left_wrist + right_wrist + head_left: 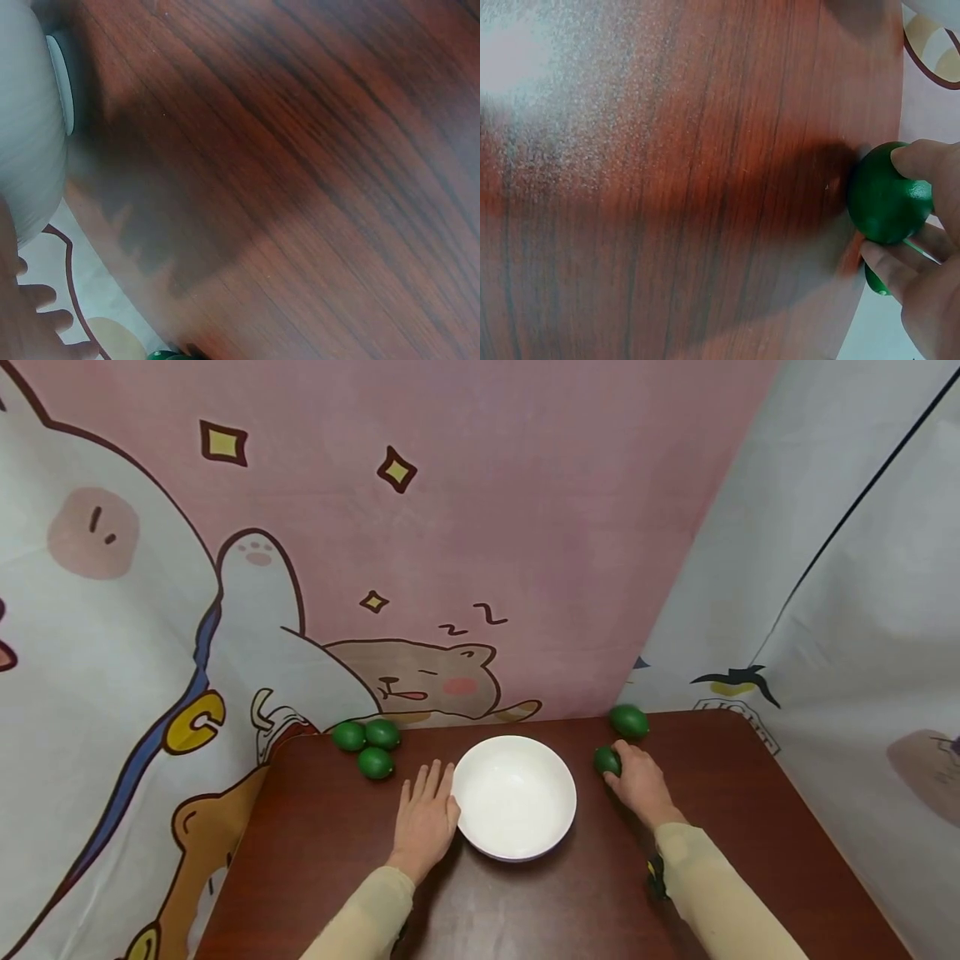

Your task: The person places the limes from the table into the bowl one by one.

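Right grip (pixel 643 783): Since a round fruit rolls easily, it was curled about the held lime (pixel 889 196), parted only to the fruit's width, thumb and fingers bearing on opposite sides, presumably so that it could not slip out.
Held lime: in the right grip, toward the thumb and fingertips rather than deep in the palm; whether it touched the worktop (pixel 510 910) beneath could not be told.
Far lime (pixel 628 722): just beyond the right grip's fingers, lying at the worktop's back edge, near the held lime, with no finger seen curled on it.
Bowl (pixel 517 814): between the two grips, left of the right one, upright; that middle spot probably put it within easy reach of both.
Left grip (pixel 425 821): fingers straight and slightly spread, grasping nothing; its thumb lay at the bowl's near side, likely as a steadying stop, though firm contact could not be told.
Three limes (pixel 375 763): beyond the left grip's fingertips and a little to their left, bunched together, two at the back and one in front, an arrangement that perhaps helped check rolling.
Backdrop (pixel 562 527): beyond both grips, a printed cloth, seemingly hung as a screen.
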A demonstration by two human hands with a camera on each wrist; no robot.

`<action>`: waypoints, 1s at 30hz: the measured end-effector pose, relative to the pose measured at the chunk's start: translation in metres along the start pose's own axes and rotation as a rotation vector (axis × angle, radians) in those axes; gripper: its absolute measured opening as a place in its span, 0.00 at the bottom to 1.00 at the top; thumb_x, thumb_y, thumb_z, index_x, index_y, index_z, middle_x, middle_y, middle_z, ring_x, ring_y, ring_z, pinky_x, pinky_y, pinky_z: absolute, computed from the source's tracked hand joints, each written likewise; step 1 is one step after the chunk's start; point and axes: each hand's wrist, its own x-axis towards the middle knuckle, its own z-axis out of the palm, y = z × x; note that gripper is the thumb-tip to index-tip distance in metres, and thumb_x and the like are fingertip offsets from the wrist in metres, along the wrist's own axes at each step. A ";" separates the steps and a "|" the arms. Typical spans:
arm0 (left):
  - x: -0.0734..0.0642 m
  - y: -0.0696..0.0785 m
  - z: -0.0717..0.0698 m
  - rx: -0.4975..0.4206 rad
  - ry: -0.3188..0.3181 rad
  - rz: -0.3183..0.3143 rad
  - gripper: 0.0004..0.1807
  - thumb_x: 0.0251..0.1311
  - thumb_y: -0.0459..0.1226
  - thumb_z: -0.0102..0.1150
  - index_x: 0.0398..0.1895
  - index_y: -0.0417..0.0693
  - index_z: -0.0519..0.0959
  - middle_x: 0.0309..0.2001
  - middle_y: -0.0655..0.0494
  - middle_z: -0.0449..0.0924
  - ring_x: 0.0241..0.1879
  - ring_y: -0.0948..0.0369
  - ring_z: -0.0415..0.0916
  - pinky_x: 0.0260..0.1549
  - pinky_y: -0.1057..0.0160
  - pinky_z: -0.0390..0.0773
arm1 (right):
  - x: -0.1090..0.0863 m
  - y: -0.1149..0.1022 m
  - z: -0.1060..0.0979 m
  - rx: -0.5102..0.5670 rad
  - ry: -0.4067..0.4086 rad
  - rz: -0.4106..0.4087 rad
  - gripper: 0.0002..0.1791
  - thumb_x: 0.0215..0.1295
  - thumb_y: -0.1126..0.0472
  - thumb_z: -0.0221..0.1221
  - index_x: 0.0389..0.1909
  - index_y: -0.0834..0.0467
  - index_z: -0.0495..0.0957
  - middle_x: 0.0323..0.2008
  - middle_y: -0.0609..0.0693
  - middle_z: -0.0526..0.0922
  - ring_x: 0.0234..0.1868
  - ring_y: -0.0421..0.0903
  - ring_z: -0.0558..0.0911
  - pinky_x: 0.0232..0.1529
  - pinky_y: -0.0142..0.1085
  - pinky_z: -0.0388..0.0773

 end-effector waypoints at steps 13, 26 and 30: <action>-0.002 0.000 -0.002 0.016 0.026 -0.006 0.30 0.77 0.45 0.40 0.79 0.50 0.65 0.78 0.45 0.62 0.78 0.45 0.58 0.74 0.38 0.57 | -0.002 0.002 0.004 -0.006 0.026 -0.019 0.23 0.62 0.63 0.71 0.52 0.63 0.71 0.45 0.65 0.81 0.43 0.62 0.80 0.44 0.59 0.79; -0.003 -0.004 -0.005 0.020 0.031 -0.012 0.29 0.77 0.44 0.39 0.78 0.50 0.66 0.78 0.44 0.62 0.77 0.44 0.60 0.73 0.37 0.58 | -0.003 0.000 0.000 0.008 0.008 -0.019 0.24 0.62 0.62 0.71 0.52 0.63 0.71 0.44 0.65 0.80 0.43 0.62 0.79 0.44 0.59 0.79; -0.003 -0.003 -0.004 0.019 0.017 -0.011 0.29 0.77 0.43 0.39 0.79 0.50 0.66 0.78 0.44 0.62 0.77 0.44 0.59 0.73 0.36 0.57 | -0.004 -0.003 -0.005 0.022 -0.050 0.008 0.25 0.62 0.61 0.71 0.54 0.64 0.71 0.46 0.66 0.80 0.44 0.62 0.80 0.45 0.60 0.79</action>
